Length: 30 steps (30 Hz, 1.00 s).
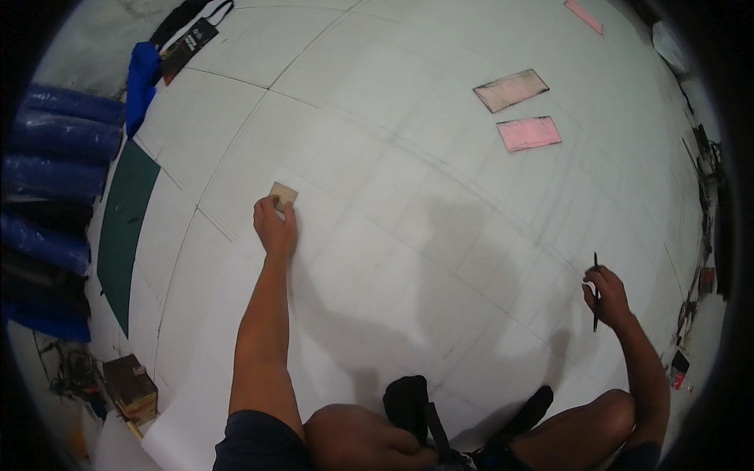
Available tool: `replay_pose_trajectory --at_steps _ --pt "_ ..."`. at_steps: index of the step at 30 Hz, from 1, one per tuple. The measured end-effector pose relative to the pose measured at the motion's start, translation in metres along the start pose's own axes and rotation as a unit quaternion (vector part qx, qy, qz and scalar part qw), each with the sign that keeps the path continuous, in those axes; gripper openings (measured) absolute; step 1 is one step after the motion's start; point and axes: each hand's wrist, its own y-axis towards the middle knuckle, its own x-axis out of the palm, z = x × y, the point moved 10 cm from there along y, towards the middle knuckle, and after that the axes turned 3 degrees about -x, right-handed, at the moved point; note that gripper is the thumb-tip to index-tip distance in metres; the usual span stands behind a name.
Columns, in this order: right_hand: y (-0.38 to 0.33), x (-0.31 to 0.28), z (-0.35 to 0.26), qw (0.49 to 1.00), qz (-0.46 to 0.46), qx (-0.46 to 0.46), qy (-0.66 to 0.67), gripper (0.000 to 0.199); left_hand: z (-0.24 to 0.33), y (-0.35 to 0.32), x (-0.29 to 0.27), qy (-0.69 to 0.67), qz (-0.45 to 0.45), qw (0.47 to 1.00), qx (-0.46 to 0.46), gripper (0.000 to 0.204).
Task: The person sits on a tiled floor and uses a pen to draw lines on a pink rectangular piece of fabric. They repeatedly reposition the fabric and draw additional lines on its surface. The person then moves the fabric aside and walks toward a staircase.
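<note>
With thumb and fingers, my left hand (275, 226) grips the near edge of a small tan square piece (286, 193), which looks like cardboard or thin board and is on or just above the white sheet (369, 275). Off to the right, a thin dark pencil or pen (596, 314) is pinched in my right hand (609, 292), pointing away from me and apart from the tan piece. Faint straight lines, several of them crossing, run over the white sheet. My shadow falls across its middle.
Two pink rectangular pieces (530, 133) with dark edges lie at the far right, and a narrow pink strip (584, 16) farther off. At left are a dark green panel (126, 228), blue wrapped rolls (63, 145), a black bag (188, 49) and a wooden box (132, 388). My knees and feet are near.
</note>
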Motion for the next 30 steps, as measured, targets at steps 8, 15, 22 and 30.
replay_pose_trajectory --at_steps 8,15,22,30 --pt "0.098 0.035 -0.069 0.997 -0.015 -0.027 0.065 0.025 -0.015 -0.009 0.013 0.063 0.029 0.997 0.03 0.038" --pt "0.096 0.133 -0.182 0.984 0.017 0.025 0.178 0.042 -0.018 -0.009 0.006 0.06 0.006 0.998 -0.023 0.039" --pt "0.093 0.184 -0.218 0.978 -0.003 0.171 0.115 0.041 -0.022 -0.009 0.0 0.041 0.037 0.998 0.002 0.036" --pt "0.076 0.108 -0.152 0.93 0.023 0.291 0.225 0.035 -0.005 -0.01 0.013 0.035 0.053 0.998 0.029 0.042"
